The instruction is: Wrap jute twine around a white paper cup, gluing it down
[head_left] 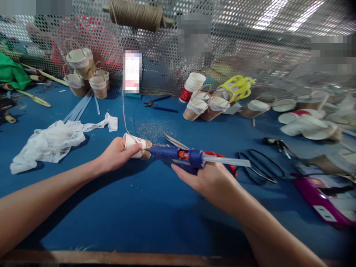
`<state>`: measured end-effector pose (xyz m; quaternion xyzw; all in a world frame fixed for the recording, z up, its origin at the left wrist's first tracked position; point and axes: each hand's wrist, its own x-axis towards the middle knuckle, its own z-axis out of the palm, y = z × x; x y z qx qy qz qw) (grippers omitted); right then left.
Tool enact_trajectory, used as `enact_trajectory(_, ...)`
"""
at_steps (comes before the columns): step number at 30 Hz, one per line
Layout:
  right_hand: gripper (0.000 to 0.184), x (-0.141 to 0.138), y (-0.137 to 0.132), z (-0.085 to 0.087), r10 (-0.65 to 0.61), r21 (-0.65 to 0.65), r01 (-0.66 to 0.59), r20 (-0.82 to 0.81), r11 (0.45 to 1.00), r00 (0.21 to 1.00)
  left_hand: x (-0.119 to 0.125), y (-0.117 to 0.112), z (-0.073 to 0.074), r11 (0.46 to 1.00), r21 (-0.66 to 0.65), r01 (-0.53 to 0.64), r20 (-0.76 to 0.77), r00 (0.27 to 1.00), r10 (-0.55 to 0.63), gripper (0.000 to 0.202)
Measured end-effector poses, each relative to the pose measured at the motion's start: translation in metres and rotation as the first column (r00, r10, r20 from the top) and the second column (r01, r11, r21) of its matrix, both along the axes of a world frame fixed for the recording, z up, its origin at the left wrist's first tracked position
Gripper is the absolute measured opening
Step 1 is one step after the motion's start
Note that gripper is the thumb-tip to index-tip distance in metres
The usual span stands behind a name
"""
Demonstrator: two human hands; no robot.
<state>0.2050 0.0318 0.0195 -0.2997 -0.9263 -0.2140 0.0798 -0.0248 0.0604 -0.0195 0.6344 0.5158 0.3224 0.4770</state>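
My left hand (122,151) is closed around a white paper cup (134,141) lying on its side, its bottom end wound with brown twine (146,149). A strand of twine (124,111) runs up from the cup toward the back. My right hand (208,180) grips a blue hot glue gun (178,155), whose nozzle points left at the twine-wound end; whether it touches cannot be seen. Out of the gun's back sticks a clear glue stick (228,160). Behind the gun lie scissors with red handles, their blades (175,141) showing.
White lace (52,142) and glue sticks (80,105) lie at left. Twine-wrapped cups (98,83) stand behind them, others (196,107) right of centre. Pliers (161,104) lie near the mesh wall. At right are a black cable (260,167) and a purple box (311,198). A twine spool (136,15) hangs above.
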Motion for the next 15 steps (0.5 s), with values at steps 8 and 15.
enact_trajectory(8, 0.026, -0.006, 0.002, 0.005, -0.011, -0.121, -0.006, -0.142, 0.993, 0.99, -0.001, 0.0, -0.005, 1.0, 0.028, 0.006, -0.023, 1.0, -0.006, 0.034)
enact_trajectory(15, 0.017, -0.018, 0.005, 0.017, -0.321, -0.518, 0.071, -0.412, 0.852, 0.853, -0.003, -0.001, -0.008, 0.993, 0.106, 0.041, -0.054, 0.998, -0.036, 0.034)
